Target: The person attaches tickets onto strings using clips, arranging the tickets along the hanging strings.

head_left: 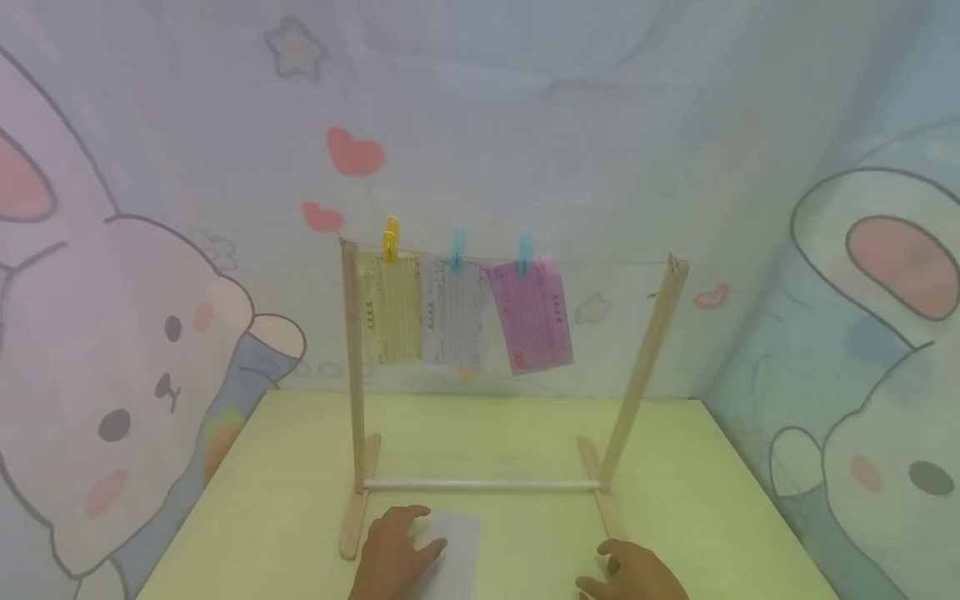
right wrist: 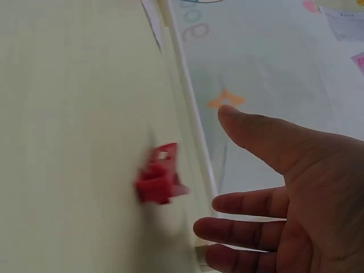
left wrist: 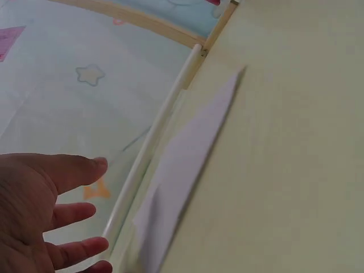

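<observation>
My left hand [head_left: 393, 554] has its fingers loosely spread over the left edge of a white sheet of paper [head_left: 453, 558] on the table. In the left wrist view, a gap shows between the fingers and that paper [left wrist: 185, 159]. Over on the right, my right hand [head_left: 630, 571] holds nothing, its thumb and fingers apart. A red clothespin [right wrist: 159, 179] appears beside its fingertips in the right wrist view, somewhat blurred; the head view does not show it.
A wooden stand with a left post [head_left: 352, 358], a right post [head_left: 645, 367] and a white rod [head_left: 480, 484] spans the table. From its string hang yellow [head_left: 397, 317], white [head_left: 456, 325] and pink [head_left: 532, 325] sheets, on one yellow clothespin [head_left: 391, 243] and two blue ones.
</observation>
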`<state>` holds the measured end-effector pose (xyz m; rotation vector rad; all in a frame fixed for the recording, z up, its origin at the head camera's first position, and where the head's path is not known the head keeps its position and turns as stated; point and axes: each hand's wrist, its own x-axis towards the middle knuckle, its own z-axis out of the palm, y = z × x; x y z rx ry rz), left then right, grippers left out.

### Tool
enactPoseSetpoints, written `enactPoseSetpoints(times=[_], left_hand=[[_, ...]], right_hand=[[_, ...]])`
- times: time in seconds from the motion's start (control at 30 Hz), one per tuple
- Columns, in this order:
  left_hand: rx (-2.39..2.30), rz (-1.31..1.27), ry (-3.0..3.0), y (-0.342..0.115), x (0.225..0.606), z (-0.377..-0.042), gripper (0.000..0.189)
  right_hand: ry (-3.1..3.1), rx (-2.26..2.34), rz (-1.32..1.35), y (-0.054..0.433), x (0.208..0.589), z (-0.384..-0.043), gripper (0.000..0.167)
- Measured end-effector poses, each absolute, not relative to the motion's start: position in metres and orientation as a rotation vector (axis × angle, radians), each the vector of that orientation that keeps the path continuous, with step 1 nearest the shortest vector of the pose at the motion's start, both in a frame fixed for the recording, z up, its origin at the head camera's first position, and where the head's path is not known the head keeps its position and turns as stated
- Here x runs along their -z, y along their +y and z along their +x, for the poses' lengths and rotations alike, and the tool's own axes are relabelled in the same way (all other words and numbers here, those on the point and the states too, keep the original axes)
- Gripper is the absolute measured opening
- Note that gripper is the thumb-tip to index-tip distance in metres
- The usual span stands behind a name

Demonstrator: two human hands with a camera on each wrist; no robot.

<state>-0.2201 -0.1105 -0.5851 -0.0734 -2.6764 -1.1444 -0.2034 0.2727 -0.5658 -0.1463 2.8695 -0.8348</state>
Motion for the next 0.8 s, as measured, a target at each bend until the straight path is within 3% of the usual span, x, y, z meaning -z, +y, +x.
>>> enactPoseSetpoints(times=[0.23, 0.37, 0.8], left_hand=[[0.96, 0.012, -2.833, -0.104, 0.604, -0.223, 0.069], [0.919, 0.027, -2.821, -0.104, 0.602, -0.222, 0.064], [1.073, 0.0, -2.789, -0.101, 0.592, -0.21, 0.054]], right_hand=[[2.834, 0.959, -0.103, 0.264, 0.59, -0.201, 0.062], [2.85, 0.995, -0.102, 0.259, 0.589, -0.198, 0.057], [2.836, 0.789, 0.111, 0.266, 0.579, -0.181, 0.07]])
